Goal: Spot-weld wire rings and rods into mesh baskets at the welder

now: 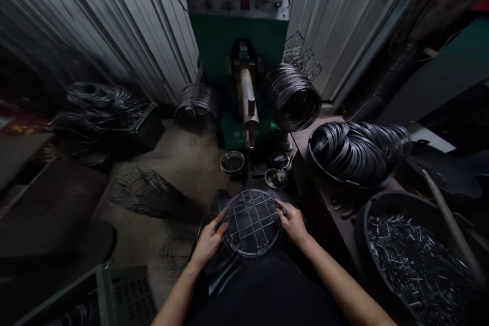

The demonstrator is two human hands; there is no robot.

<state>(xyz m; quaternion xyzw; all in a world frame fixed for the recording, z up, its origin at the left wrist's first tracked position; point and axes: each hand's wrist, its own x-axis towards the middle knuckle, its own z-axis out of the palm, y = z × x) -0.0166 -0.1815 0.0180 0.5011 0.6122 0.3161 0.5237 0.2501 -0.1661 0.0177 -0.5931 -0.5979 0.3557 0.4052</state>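
Steel-grey wire makes up the round rack, a ring crossed by a grid, held over the person's dark-clad lap. The left hand is clamped on its left rim, and the right hand grips the opposite rim between thumb and fingers. Whether the rack touches the lap cannot be told. Just beyond it sit three small round dishes, below the copper-coloured tip of a rod on a green machine. Coiled wire rings hang to either side of the rod. On the right, a counter carries a basin heaped with rings; nearer the person, a black tub holds short metal pieces and a leaning stick. At lower left stands a green crate.
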